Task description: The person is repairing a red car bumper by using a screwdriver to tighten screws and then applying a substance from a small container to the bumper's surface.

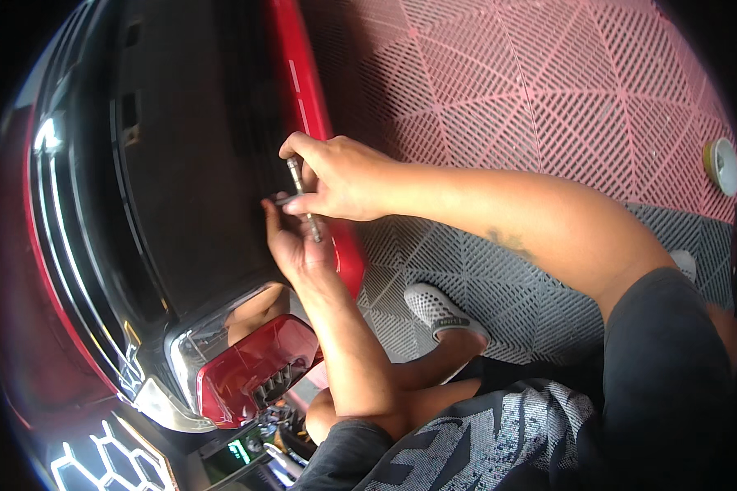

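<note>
A slim, silvery rod-shaped tool (296,173) slants between my two hands; its exact kind does not show. My right hand (340,176) comes in from the right and is closed on it, thumb and fingers pinching the upper part. Palm up just below, my left hand (299,250) has the tool's lower end lying across it. Its fingers are bent close to my right thumb, by a small dark piece I cannot make out. Both hands are over the edge of a dark, glossy car panel or window (205,180) bordered by red bodywork (307,90).
A red side mirror (258,364) juts from the car below my left forearm. Pink and grey slatted tiles (508,90) cover the floor. My foot wears a grey clog (438,307). At the far right is a round, white-lined container (724,167). Hexagonal lights (106,458) glow lower left.
</note>
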Tool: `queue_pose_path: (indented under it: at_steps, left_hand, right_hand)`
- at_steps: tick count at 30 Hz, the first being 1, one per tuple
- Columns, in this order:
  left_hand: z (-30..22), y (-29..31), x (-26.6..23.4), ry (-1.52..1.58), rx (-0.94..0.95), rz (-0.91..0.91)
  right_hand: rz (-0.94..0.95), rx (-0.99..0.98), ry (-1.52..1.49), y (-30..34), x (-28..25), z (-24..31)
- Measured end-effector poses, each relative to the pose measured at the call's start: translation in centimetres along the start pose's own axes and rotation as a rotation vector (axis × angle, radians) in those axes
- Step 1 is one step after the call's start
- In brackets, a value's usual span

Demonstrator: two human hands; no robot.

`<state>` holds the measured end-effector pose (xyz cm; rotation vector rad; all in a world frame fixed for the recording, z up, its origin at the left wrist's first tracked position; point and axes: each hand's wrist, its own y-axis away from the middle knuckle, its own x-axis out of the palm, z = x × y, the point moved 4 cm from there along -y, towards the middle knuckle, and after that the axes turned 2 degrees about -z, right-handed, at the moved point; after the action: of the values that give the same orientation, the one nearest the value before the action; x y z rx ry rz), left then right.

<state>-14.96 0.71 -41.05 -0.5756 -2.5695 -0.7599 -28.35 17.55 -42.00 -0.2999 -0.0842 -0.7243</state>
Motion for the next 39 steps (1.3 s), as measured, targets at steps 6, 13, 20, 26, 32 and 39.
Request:
queue_pose_path:
  at_steps: [6, 13, 20, 26, 32, 39]
  left_hand:
    - [-0.4, 2.1, 0.5, -0.012, -0.057, -0.082]
    - [0.3, 2.7, 0.3, -0.191, -0.133, 0.035]
    - [-0.7, 3.3, -0.9, -0.244, -0.023, 0.037]
    - [0.7, 4.2, -0.2, -0.016, -0.100, 0.050]
    - [1.2, 5.0, -0.9, 0.090, -0.122, 0.128]
    - [0.8, 4.7, -1.2, -0.036, -0.040, 0.027]
  right_hand:
    - [-0.175, -0.420, 0.564, 3.1, 1.9, -0.9]
    - [-0.213, -0.504, 0.611, 1.1, 1.8, -1.8]
    - [-0.191, -0.480, 0.522, 1.2, 1.3, -1.9]
    - [-0.199, -0.482, 0.484, 2.3, -0.1, -1.9]
    - [-0.213, -0.504, 0.482, 3.2, -0.7, -1.3]
    - [-0.219, -0.497, 0.483, 3.0, -0.1, -1.1]
